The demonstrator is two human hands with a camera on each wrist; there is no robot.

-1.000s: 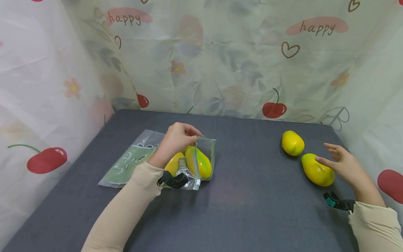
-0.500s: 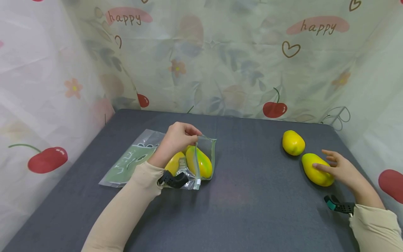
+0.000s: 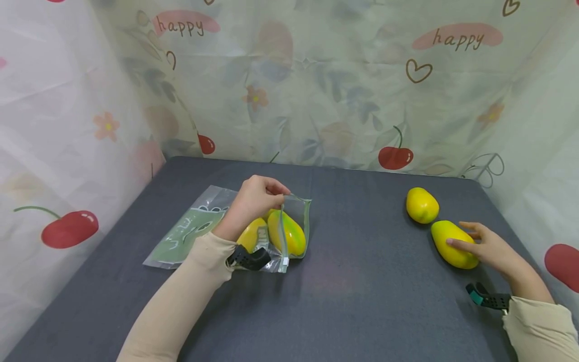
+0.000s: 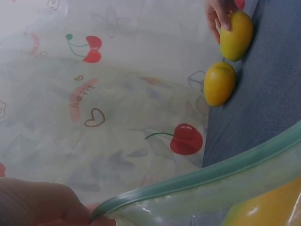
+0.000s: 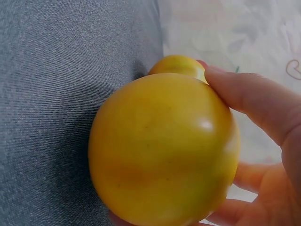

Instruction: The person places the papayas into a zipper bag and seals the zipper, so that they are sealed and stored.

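My left hand (image 3: 259, 197) pinches the top edge of a clear zip bag (image 3: 185, 236) with a green printed panel. Through the plastic near its mouth show yellow mangoes, one with a green streak (image 3: 294, 236). In the left wrist view the bag's green zip rim (image 4: 197, 178) runs out from the pinching fingertips, its mouth parted. Over at the right, my right hand (image 3: 493, 249) grips a yellow mango (image 3: 452, 246) lying on the table. The right wrist view has the thumb along one side of that mango (image 5: 162, 150) and fingers curled round the other, partly hidden behind it.
Just beyond the gripped mango lies a second yellow mango (image 3: 422, 205). Dark grey cloth covers the table (image 3: 353, 301). Printed curtains (image 3: 316, 90) enclose its back and sides. Both wrists wear black straps (image 3: 488, 296).
My right hand has come down and left onto the nearer mango, its fingers closing round it; the mango has shifted slightly left. My left hand and the bag stay put.
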